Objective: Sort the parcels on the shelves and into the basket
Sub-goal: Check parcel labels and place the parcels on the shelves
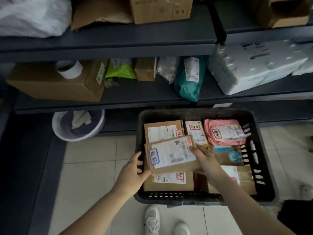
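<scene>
Fingers [139, 166] of left hand [133, 173] and right hand [205, 161] are gripping a labelled parcel [172, 155] over the basket [186, 113], ideally lifting it level.

Two dark shelves above a tiled floor.
The upper shelf [118, 39] carries a white plastic bag [32, 16], torn cardboard [101, 16] and a cardboard box [160, 9]. The lower shelf [135, 97] carries a large brown box [55, 83], a green pouch [120, 72], a small box [144, 69], a clear bag [166, 68], a teal mailer [189, 82] and a white foam box [254, 68]. On the floor [91, 175] stand a waste bin [77, 126] and white shoes [152, 219]; a black basket [194, 113] sits low over the tiles.
</scene>
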